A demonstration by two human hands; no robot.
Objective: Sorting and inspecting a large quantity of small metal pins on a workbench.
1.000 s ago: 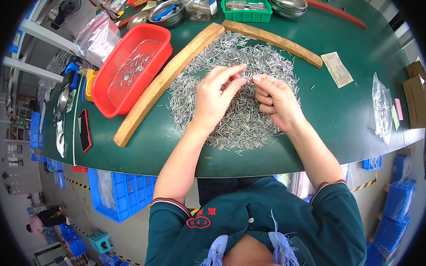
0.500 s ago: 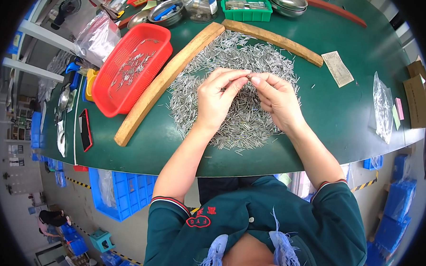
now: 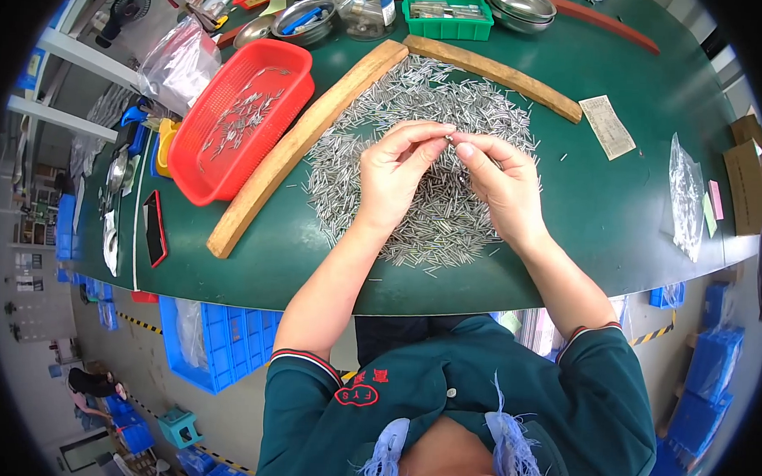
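A wide heap of short, thin silver metal pins (image 3: 428, 233) is spread over the green table (image 3: 620, 223) in front of me. Above its middle, my left hand (image 3: 390, 177) and my right hand (image 3: 509, 192) meet at the fingertips. Thumb and forefinger of each are pinched together on a small metal pin (image 3: 450, 140), of which only a bit shows between them. The remaining fingers of both hands are curled in. Two wooden bars (image 3: 308, 145) form a corner along the heap's left and far sides.
Left of the bars stands a red perforated basket (image 3: 188, 166) with some pins in it. A phone (image 3: 154, 228) lies near the left edge. At the back are a green tray (image 3: 445, 28), metal bowls (image 3: 522, 8) and a jar (image 3: 367, 16). A paper slip (image 3: 607, 127) and plastic bag (image 3: 684, 200) lie right.
The fingertips have shifted slightly against each other, and a shiny bit of the pin now shows between them. The whole view has moved a little; the heap looks the same.
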